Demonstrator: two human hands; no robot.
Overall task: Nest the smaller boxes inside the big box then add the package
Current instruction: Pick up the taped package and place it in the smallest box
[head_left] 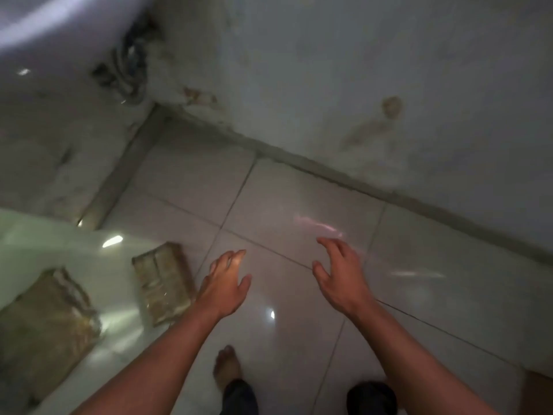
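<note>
My left hand [226, 283] and my right hand [338, 274] reach forward over the pale tiled floor [299, 205], both with fingers apart and nothing in them. A small brown cardboard box [163, 283] lies just left of my left hand, apparently on a glossy pale surface [59, 244] at the lower left. A larger brown cardboard box [45, 324] rests farther left on that same surface. The view is blurred by motion. No package is in view.
A stained grey wall [389, 70] runs diagonally across the top, meeting the floor at a dark skirting line. A tangle of dark cables [128, 61] hangs in the corner at upper left. My bare foot [227, 369] stands on the tiles below my hands.
</note>
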